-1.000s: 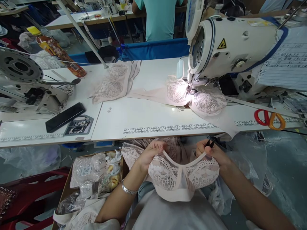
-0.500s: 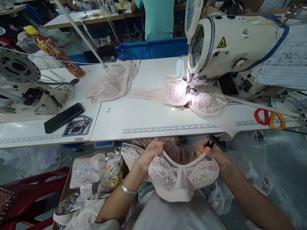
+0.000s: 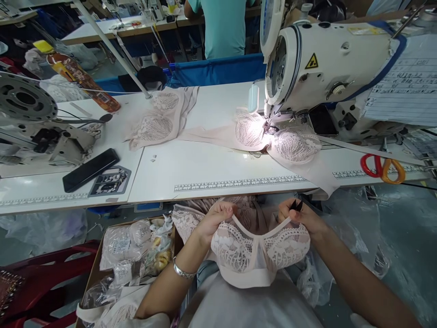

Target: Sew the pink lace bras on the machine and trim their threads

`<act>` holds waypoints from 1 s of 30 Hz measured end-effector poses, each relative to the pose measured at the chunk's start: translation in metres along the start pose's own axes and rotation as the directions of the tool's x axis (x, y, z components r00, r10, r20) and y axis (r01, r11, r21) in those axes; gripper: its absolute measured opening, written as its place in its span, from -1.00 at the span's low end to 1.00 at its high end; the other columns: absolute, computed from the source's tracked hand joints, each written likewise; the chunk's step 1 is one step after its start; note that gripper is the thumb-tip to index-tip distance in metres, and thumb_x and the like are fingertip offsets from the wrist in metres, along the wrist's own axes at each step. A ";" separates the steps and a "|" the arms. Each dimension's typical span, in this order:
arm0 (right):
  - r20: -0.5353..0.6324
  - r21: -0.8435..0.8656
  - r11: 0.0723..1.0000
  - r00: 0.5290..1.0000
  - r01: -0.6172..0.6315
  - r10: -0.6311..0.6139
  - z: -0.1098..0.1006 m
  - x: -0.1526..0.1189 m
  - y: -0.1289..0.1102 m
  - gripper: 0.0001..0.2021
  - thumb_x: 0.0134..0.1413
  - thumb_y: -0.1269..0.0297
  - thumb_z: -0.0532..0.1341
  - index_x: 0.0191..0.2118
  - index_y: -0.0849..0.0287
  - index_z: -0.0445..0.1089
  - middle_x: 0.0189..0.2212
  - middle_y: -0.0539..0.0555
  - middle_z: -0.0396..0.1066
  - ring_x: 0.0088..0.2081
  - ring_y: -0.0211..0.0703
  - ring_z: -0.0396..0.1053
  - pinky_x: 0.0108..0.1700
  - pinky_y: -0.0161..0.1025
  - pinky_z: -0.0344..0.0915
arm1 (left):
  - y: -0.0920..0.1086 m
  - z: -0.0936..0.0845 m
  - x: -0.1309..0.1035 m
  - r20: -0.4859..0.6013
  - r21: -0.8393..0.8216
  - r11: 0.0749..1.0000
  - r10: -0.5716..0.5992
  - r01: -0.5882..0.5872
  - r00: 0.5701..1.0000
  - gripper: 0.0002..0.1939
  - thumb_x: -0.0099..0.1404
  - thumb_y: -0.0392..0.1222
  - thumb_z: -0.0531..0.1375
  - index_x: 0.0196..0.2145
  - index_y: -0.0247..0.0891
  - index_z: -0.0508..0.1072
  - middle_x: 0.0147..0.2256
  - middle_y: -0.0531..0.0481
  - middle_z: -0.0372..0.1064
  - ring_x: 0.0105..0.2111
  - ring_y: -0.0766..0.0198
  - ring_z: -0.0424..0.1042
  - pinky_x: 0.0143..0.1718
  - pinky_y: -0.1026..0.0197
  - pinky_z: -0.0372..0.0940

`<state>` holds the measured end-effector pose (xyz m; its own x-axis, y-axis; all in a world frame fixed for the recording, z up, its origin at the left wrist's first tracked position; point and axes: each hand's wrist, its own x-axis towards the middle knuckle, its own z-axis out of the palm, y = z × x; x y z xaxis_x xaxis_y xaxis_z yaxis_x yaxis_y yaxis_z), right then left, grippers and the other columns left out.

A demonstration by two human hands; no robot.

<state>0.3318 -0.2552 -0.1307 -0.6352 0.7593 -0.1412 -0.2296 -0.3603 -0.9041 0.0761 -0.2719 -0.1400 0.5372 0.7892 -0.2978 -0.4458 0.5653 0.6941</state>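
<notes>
A pale pink lace bra [image 3: 248,250] is stretched between my two hands, above my lap and below the table's front edge. My left hand [image 3: 218,219] pinches its upper edge at the left. At the right, my right hand [image 3: 297,215] grips the other end, with small black-tipped snips [image 3: 296,205] sticking up from its fingers. Another lace bra [image 3: 294,145] lies under the lit needle of the white sewing machine [image 3: 327,61]. Further left on the table rests a folded stack of lace pieces [image 3: 159,119].
Red and orange scissors [image 3: 383,169] lie at the table's right. A black phone [image 3: 91,170], a tilted bottle [image 3: 80,77] and a second machine [image 3: 27,102] are at left. Below stands a box of packets [image 3: 99,255]. A person [image 3: 223,28] sits beyond.
The view has shifted very slightly. Both hands keep their hold on the bra, which has barely moved.
</notes>
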 end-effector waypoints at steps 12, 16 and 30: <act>0.389 -0.575 0.799 0.918 0.177 0.077 0.031 0.017 -0.020 -0.63 0.27 0.02 0.21 -0.38 0.23 0.51 -0.55 0.00 0.33 -0.55 -0.31 0.14 -0.49 -0.31 0.03 | 0.003 0.004 0.007 0.000 0.084 0.996 0.007 -0.007 1.000 -0.26 -0.02 0.25 0.44 -0.67 -0.20 -0.03 -0.70 0.25 -0.15 -0.69 0.54 -0.18 -0.64 0.33 -0.22; 0.430 -0.427 0.896 0.900 0.125 0.080 0.025 0.015 -0.019 -0.68 0.31 0.10 0.19 -0.36 0.22 0.49 -0.60 -0.07 0.22 -0.60 -0.37 0.00 -0.53 -0.31 -0.07 | 0.004 0.003 0.005 0.007 0.116 0.993 0.020 -0.021 1.000 -0.25 -0.02 0.31 0.42 -0.67 -0.19 -0.03 -0.71 0.25 -0.14 -0.70 0.52 -0.17 -0.65 0.34 -0.21; 0.384 -0.385 0.911 0.923 0.146 0.014 -0.003 -0.025 -0.056 -0.63 0.25 0.01 0.21 -0.48 0.16 0.42 -0.68 -0.09 0.09 -0.66 -0.36 -0.03 -0.57 -0.28 -0.10 | 0.057 0.004 0.001 -0.100 0.681 0.662 0.508 -0.313 0.855 -0.74 0.22 -0.05 0.34 -0.39 -0.25 0.38 -0.35 -0.04 0.42 -0.35 0.25 0.34 -0.28 0.24 0.22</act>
<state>0.3627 -0.2524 -0.0775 -0.8726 0.4883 0.0120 -0.0186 -0.0087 -0.9998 0.0538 -0.2402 -0.0986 0.1611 0.9864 0.0323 0.0242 -0.0366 0.9990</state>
